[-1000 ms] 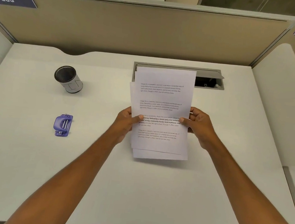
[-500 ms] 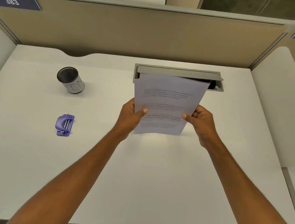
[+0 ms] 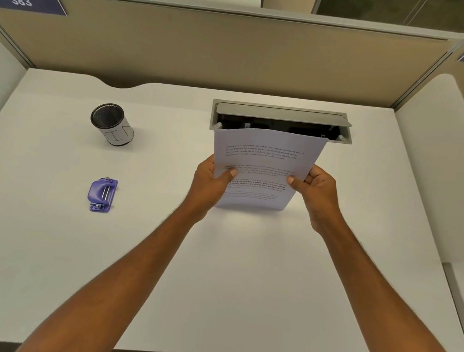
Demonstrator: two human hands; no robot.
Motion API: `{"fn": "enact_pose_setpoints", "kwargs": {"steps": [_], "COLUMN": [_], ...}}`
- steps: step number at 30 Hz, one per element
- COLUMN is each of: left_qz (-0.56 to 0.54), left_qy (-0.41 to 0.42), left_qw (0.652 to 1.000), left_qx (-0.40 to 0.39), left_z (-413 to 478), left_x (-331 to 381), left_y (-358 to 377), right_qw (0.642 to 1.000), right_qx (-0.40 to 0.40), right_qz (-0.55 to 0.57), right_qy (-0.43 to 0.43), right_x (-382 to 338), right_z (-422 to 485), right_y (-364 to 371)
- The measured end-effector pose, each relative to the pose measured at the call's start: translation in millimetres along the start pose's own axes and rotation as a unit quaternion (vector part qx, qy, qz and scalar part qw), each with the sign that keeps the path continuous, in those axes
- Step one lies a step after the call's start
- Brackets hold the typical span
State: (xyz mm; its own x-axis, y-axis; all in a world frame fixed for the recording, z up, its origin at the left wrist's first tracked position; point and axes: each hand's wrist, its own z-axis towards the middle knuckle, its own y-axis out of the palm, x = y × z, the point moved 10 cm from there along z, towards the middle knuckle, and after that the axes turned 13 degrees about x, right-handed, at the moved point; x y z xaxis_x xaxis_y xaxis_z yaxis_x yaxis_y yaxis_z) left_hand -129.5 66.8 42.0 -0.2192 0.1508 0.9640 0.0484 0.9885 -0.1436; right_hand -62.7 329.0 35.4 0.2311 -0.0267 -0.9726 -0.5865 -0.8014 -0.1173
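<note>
Head view shows a stack of printed papers (image 3: 264, 162) standing on its bottom edge near the middle of the white bench (image 3: 213, 275); the left hand (image 3: 209, 185) grips its left side and the right hand (image 3: 316, 195) grips its right side, each with the thumb on the front and the fingers curled behind. The top of the papers hides part of the grey cable box (image 3: 282, 115) set in the bench; a black mesh cup (image 3: 112, 124) and a purple hole punch (image 3: 102, 194) sit well apart on the left.
</note>
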Motion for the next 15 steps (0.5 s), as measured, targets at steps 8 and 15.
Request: {"fn": "enact_pose_setpoints", "kwargs": {"steps": [8,15], "left_qz": [0.001,-0.011], "left_qy": [0.007,-0.008], "left_qw": [1.000,1.000], "left_qx": [0.011,0.012], "left_z": [-2.3,-6.9], "left_x": [4.4,-0.6], "left_y": [3.9,5.3], "right_qw": [1.000,1.000], "right_qx": [0.021,0.012], "right_qz": [-0.004,-0.012], "right_qy": [-0.003,0.003], "right_x": [-0.4,9.2], "right_z": [-1.3,-2.8], "right_y": [-1.4,-2.6]}}
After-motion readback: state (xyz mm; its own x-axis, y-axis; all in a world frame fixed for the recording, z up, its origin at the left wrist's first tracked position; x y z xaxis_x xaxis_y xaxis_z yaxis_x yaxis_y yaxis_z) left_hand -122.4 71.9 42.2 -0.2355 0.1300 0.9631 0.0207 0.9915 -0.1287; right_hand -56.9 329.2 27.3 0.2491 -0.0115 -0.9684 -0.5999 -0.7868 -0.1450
